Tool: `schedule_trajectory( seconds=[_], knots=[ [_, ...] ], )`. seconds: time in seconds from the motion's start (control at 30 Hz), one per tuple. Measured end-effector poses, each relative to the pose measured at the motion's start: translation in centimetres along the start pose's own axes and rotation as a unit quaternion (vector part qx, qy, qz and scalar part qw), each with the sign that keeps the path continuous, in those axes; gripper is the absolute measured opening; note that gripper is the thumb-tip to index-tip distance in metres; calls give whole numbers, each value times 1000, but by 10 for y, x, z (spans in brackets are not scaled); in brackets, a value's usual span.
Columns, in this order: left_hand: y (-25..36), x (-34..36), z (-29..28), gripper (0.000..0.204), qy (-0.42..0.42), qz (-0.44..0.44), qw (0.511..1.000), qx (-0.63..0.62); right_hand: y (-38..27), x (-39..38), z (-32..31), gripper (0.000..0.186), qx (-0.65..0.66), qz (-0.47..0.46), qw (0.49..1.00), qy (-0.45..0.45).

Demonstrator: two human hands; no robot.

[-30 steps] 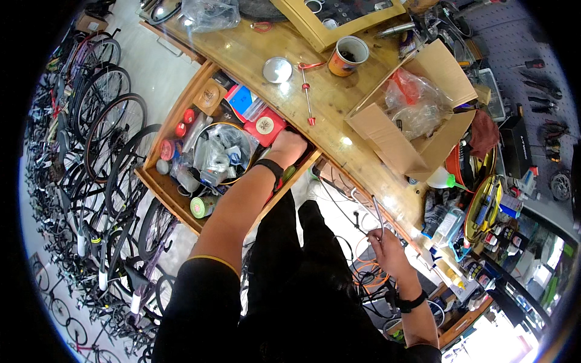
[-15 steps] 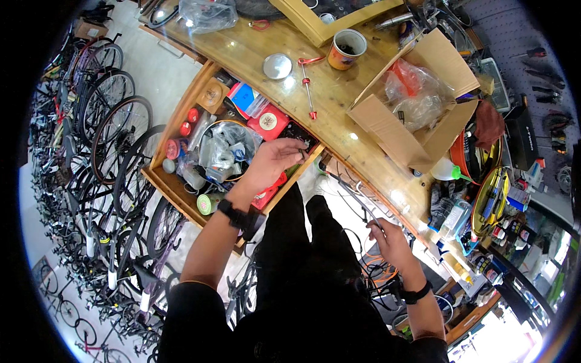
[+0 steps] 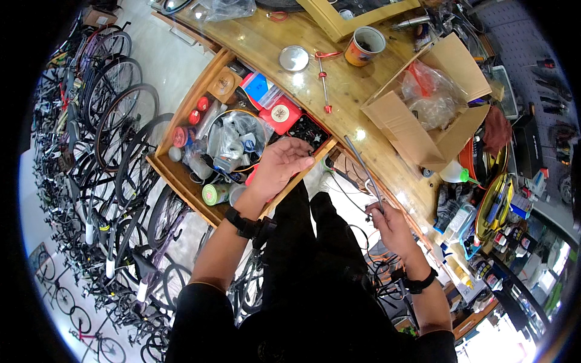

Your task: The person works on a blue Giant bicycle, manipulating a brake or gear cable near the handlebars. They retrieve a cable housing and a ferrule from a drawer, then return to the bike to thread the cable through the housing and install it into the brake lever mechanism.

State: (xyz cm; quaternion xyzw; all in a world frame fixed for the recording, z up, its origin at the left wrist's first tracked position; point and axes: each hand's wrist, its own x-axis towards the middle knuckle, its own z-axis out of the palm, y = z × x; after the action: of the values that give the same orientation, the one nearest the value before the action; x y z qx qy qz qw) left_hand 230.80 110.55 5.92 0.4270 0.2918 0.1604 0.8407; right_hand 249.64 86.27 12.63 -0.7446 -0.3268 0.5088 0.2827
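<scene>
My left hand [image 3: 278, 169] is over the front right of an open wooden drawer [image 3: 169, 166], beside a compartment of small dark parts [image 3: 304, 130]. Its fingers are pinched on a tiny dark piece [image 3: 309, 154], too small to make out. The drawer also holds a red box [image 3: 278, 118], a coil with plastic bags [image 3: 233, 142] and a green-lidded tub [image 3: 212, 194]. My right hand [image 3: 390, 228], further right below the bench's front edge, is closed on a long thin grey rod or cable housing [image 3: 360, 160], which angles up toward the bench.
The wooden bench [image 3: 272, 42] carries a red-ended skewer [image 3: 322, 85], a metal lid [image 3: 294, 58], a can [image 3: 364, 46] and an open cardboard box [image 3: 387, 133]. Tools hang on a pegboard [image 3: 532, 60]. Many bicycles [image 3: 109, 133] stand left; loose cables [image 3: 375, 272] lie below.
My left hand has come up out of the drawer's compartment with pinched fingers, uncovering the dark small parts. My right hand has moved slightly up, and the rod now reaches higher over the bench edge.
</scene>
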Motion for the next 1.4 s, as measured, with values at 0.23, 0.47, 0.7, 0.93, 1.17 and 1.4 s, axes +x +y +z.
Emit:
schedule_trajectory(
  seconds=[0.23, 0.47, 0.7, 0.93, 1.17, 1.4],
  knots=[
    [-13, 30, -9, 16, 58, 30, 891, 449, 0, 0, 0, 16, 1, -7, 1000, 8],
    [-68, 90, -32, 17, 14, 45, 602, 797, 2, -6, 0, 16, -28, 17, 999, 12],
    [-104, 107, -37, 16, -25, 22, 569, 822, 10, -13, -3, 17, -26, 34, 999, 29],
    [-104, 112, -20, 20, -95, 44, 458, 883, 10, -12, 0, 18, -41, 29, 998, 36],
    [-139, 132, -31, 22, -60, 142, 440, 885, 5, -15, -4, 19, -70, 16, 997, 27],
    [-117, 130, -21, 21, -123, -6, 485, 866, 14, -18, -2, 18, -73, 6, 996, 46]
  ],
)
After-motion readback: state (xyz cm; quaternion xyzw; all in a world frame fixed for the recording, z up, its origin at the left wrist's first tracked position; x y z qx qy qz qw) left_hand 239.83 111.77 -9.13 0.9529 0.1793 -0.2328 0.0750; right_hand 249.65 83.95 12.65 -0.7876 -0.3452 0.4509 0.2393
